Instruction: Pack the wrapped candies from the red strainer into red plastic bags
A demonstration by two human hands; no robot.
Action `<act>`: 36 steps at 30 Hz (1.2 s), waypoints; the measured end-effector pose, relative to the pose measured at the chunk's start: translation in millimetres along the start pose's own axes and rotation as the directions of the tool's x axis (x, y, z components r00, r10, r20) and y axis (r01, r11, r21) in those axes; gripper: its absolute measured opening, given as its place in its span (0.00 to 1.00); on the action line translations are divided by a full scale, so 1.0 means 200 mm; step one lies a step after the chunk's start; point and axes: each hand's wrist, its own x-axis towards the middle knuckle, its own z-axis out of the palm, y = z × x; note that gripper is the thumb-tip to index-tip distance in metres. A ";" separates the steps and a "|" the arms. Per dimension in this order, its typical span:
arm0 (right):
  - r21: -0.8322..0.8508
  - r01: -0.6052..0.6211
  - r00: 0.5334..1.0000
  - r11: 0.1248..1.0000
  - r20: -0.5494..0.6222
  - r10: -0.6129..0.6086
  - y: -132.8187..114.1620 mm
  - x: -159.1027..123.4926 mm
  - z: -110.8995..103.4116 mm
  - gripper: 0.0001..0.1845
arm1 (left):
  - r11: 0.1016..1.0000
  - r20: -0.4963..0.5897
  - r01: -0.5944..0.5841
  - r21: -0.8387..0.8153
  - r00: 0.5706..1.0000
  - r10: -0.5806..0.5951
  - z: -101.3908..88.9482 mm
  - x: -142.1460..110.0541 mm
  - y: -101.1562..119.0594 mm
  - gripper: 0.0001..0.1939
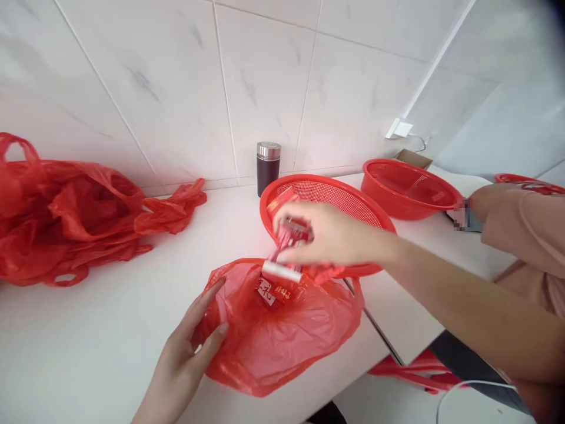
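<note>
Red-and-white glossy printed packets [295,232] are gripped in the closed right hand [322,235], between thumb and curled fingers; motion blur hides their number. A blurred white strip [282,272] juts out beneath the grip, above the far rim of the open, translucent red plastic bag [300,347]. Inside the bag lie red printed pieces [282,292], so filling looks partly done. The left hand [180,359] is open, thumb and fingers apart, at the bag's left rim. Behind the grip, the round red perforated plastic basket [379,221] holds more red items, apparently left to bag. Crumpled red plastic bags [88,218] lie toward the white table's [88,341] far left corner.
</note>
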 end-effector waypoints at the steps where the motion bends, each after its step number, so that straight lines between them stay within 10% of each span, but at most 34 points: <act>1: -0.022 0.074 0.994 0.997 0.082 -0.072 -0.06 -0.01 0.09 0.15 | 1.000 -0.001 0.000 -0.010 1.000 0.000 0.00 0.00 -0.01 0.29; 7: -0.226 0.207 0.920 0.952 0.376 -0.111 -0.08 0.04 0.45 0.24 | 0.999 -0.074 -0.037 0.025 0.997 0.039 -0.02 -0.02 0.01 0.27; 20: 0.095 0.149 0.872 0.984 0.458 -0.176 -0.04 0.02 0.37 0.33 | 0.985 -0.193 -0.138 0.104 0.969 0.156 -0.03 -0.03 0.01 0.30; 28: -0.006 0.115 0.931 0.993 0.350 -0.106 -0.03 -0.03 0.35 0.30 | 0.983 -0.256 -0.140 0.121 0.952 0.167 -0.04 -0.01 0.02 0.27; 36: -0.314 0.055 0.991 0.948 0.132 -0.014 0.00 -0.42 0.20 0.18 | 0.983 -0.350 0.173 -0.057 0.919 -0.182 -0.06 -0.10 0.10 0.38</act>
